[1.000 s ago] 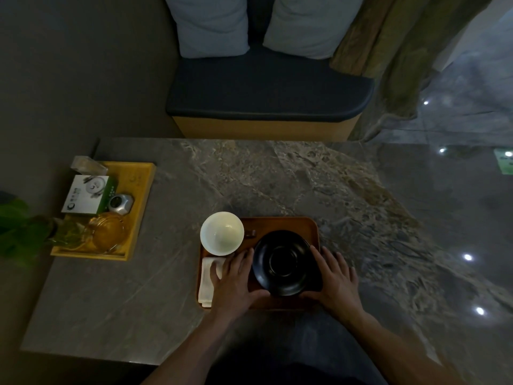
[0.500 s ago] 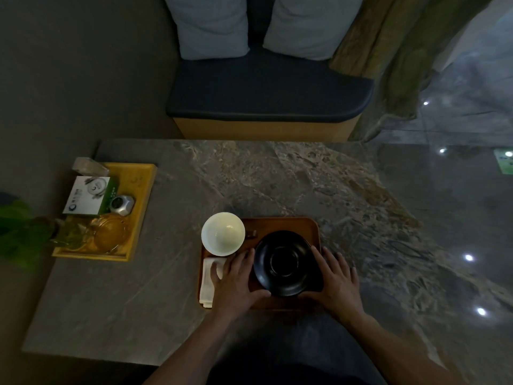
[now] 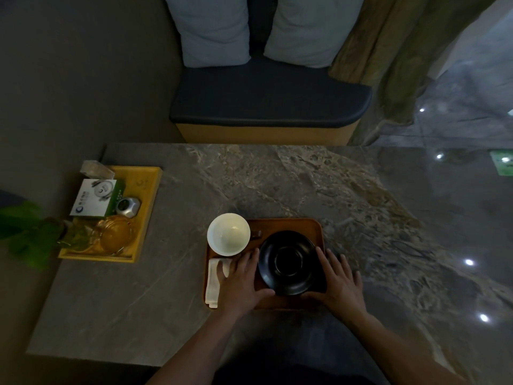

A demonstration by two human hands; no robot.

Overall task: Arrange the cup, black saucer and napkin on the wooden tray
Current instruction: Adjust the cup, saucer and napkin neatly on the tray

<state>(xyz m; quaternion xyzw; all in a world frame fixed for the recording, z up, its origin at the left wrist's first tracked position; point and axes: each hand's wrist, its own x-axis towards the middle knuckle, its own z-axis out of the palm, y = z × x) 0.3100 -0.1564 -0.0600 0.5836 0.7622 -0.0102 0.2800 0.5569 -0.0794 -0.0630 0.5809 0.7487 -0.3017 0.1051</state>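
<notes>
A brown wooden tray lies on the marble table near me. On its right half sits the black saucer. My left hand and my right hand press against the saucer's left and right rims, thumbs under its near edge. The white cup stands upright and empty at the tray's far left corner. A folded white napkin lies along the tray's left edge, partly covered by my left hand. A small dark piece rests just right of the cup.
A yellow tray at the table's left holds a white and green box, a silver object and a glass dish. A green plant stands beside it. A cushioned bench lies beyond the table.
</notes>
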